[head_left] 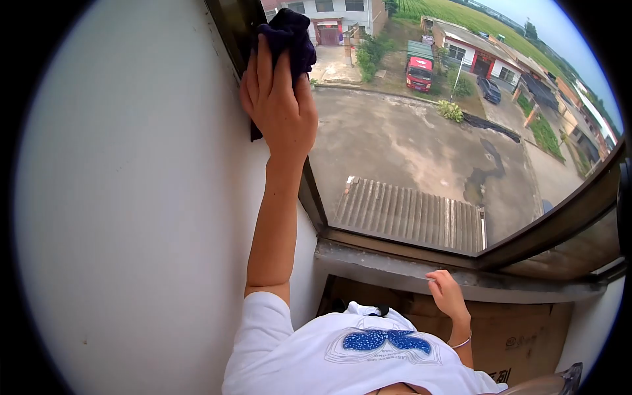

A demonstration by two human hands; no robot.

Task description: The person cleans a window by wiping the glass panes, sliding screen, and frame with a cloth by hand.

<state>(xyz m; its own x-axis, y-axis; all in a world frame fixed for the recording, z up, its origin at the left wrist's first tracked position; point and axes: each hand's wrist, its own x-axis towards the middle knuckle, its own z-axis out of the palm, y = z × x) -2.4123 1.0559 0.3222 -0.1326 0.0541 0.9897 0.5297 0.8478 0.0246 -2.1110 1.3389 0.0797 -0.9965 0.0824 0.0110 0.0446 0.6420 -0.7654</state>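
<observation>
High on the left side of the window, my left hand (280,105) presses a dark purple cloth (289,39) against the dark window frame (238,29). Its fingers spread over the bunched cloth, and a fold hangs below the palm. The arm is stretched up along the white wall. Lower right, my right hand (449,295) hovers by the edge of the window sill (388,263), fingers loosely bent, thumb apart, and nothing visible in them. A thin bracelet (463,342) circles that wrist.
A white wall (131,197) fills the left side. The window glass (408,138) looks down on a paved yard, a corrugated roof (408,212) and a red truck (419,72). Brown cardboard (526,336) stands below the dusty sill.
</observation>
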